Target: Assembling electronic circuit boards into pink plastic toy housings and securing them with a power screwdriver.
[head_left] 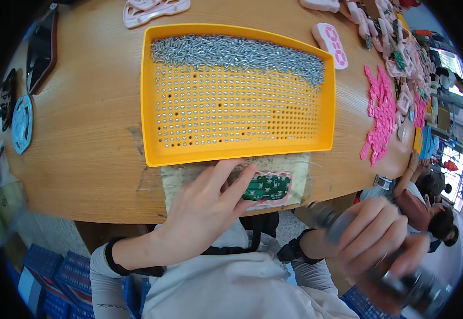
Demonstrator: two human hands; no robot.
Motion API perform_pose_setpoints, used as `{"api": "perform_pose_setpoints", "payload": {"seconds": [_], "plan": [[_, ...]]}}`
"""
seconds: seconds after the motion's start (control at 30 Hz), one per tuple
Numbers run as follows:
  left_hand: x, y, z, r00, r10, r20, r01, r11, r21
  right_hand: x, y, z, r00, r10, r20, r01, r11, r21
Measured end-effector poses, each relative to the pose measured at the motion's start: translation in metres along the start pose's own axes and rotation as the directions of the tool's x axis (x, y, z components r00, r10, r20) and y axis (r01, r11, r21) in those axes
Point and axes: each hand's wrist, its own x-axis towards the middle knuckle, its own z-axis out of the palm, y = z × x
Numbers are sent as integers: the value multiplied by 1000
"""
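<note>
My left hand (202, 204) lies over the left end of a small pink casing (279, 203), with its fingers closed about that end. Inside the casing sits a green circuit board (267, 187); its left part is hidden by my fingers. The casing rests on a worn pale mat (175, 178) at the table's near edge. To the right, my right hand (372, 239) is wrapped round a dark cylindrical electric screwdriver (330, 220), blurred by motion and held apart from the board. Beyond the mat stands a yellow tray (239, 154) with silver screws (231, 52) heaped along its far side and many seated in its holes.
Pink button pads (379, 114) lie in a pile at the right, near a pink and white casing (330, 45) and a heap of pink parts. A light blue round piece (22, 123) is at the left edge. Another person (420, 210) sits at the far right.
</note>
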Motion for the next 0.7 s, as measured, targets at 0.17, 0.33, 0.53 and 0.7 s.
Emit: {"api": "perform_pose_setpoints", "payload": {"seconds": [0.17, 0.33, 0.53, 0.7], "plan": [[2, 6, 10, 993, 117, 12, -116, 969, 219, -29, -10, -44, 838, -2, -545, -183, 941, -284], [1, 2, 15, 966, 236, -108, -232, 971, 54, -23, 6, -64, 773, 19, -634, -388, 804, -450], [-19, 27, 2, 982, 9, -188, -97, 881, -463, -17, 12, -71, 839, -48, -542, -300, 790, -535], [-32, 40, 1, 982, 47, -181, -144, 810, -568, -18, 16, -67, 801, -13, -599, -311, 846, -434]]}}
